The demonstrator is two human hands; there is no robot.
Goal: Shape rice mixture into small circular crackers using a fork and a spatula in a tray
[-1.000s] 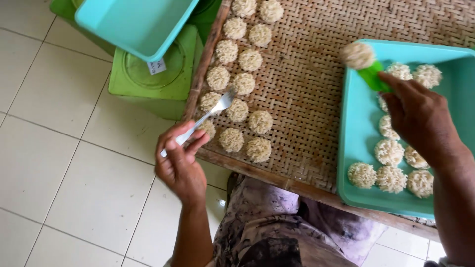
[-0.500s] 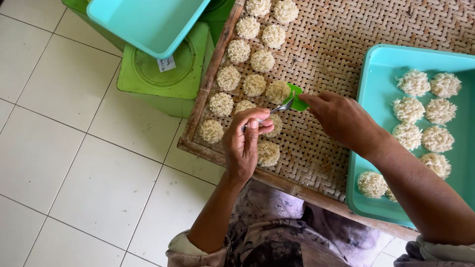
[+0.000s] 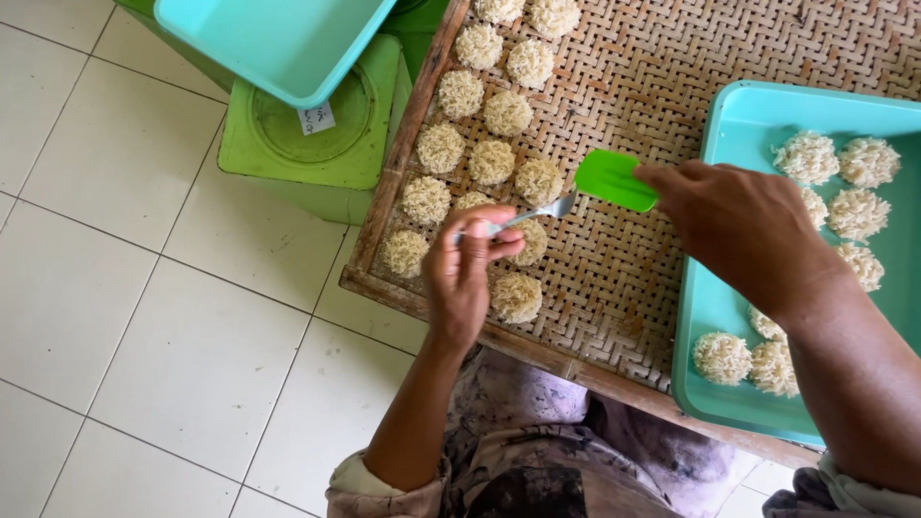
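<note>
Since half a second ago the right hand (image 3: pixel 743 230) has drawn its pinched green spatula (image 3: pixel 614 179) rightward, blade pointing left, meeting the spoon (image 3: pixel 537 213) gripped by the left hand (image 3: pixel 465 273).

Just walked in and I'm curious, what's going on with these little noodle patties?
A person is working over a woven tray that carries two rows of noodle patties. The left hand holds a fork, and the right hand holds a green scoop just beside the fork's tip. More patties sit in the teal tray on the right.
</note>
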